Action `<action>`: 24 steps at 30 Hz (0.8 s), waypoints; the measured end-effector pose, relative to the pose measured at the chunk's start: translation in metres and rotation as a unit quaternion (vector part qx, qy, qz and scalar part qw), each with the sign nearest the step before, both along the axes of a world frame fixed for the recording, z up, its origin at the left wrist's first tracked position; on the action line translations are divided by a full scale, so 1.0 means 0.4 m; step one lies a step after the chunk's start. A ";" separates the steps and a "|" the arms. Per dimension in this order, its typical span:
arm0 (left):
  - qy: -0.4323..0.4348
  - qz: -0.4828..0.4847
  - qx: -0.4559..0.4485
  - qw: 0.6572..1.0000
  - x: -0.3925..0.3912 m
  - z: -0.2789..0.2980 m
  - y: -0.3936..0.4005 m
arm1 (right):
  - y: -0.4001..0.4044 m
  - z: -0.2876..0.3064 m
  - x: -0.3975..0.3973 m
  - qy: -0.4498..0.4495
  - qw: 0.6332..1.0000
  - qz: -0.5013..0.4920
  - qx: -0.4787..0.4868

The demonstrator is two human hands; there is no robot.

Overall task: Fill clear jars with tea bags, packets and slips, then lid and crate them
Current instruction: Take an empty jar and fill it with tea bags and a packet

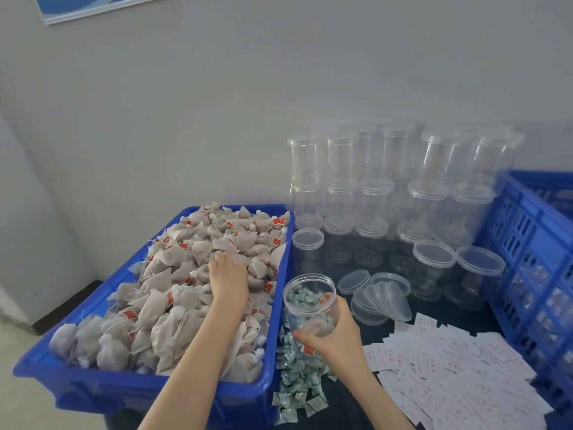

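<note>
Reaching for tea bags while the jar waits

The left hand (228, 279) lies on the tea bags (173, 293) in the blue tub (273, 336), fingers hidden, grasp unclear; the right hand (333, 335) grips the open jar (310, 301), tilted, just right of the tub, already holding green packets (294, 389). Red tags and slips (449, 370) are too blurred to read

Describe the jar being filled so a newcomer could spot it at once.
Start at the big blue bin of tea bags; just off its right rim, the right hand grips an open jar tilted towards the bin. Unlike the lidded, empty stacked jars behind, it has no lid and already holds green-white packets.
</note>
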State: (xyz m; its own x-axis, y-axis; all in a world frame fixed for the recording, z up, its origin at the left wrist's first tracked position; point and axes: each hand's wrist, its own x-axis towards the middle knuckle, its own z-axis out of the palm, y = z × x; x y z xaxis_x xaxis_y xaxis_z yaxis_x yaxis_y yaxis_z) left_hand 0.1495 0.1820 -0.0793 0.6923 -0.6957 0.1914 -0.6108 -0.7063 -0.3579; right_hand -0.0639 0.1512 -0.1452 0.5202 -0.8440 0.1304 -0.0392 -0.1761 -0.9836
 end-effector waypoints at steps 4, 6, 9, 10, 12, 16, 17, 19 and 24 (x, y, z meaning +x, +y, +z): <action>-0.007 0.014 -0.035 0.999 0.004 0.011 0.012 | -0.002 0.002 0.003 -0.007 1.000 0.002 0.001; -0.005 0.004 -0.076 0.997 0.001 0.030 0.017 | -0.001 0.002 0.004 -0.007 1.000 0.001 0.002; 0.038 -0.028 -0.187 0.981 0.000 0.058 0.023 | 0.000 -0.001 0.007 -0.005 1.000 0.007 0.004; 0.066 -0.038 -0.230 0.970 0.001 0.068 0.028 | 0.000 -0.003 0.009 -0.006 1.000 0.010 0.005; 0.111 -0.055 -0.291 0.949 0.002 0.086 0.040 | -0.001 -0.006 0.011 -0.007 1.000 0.010 0.007; 0.114 -0.081 -0.362 0.922 -0.005 0.121 0.064 | 0.000 -0.008 0.017 -0.004 1.000 0.013 0.007; 0.104 -0.090 -0.383 0.913 -0.009 0.132 0.069 | 0.001 -0.009 0.018 -0.002 1.000 0.014 0.006; 0.099 -0.111 -0.426 0.893 -0.018 0.155 0.077 | 0.002 -0.012 0.022 -0.004 1.000 0.016 0.008; 0.217 -0.188 -0.500 0.817 -0.054 0.212 0.089 | 0.005 -0.013 0.027 -0.004 1.000 0.013 0.008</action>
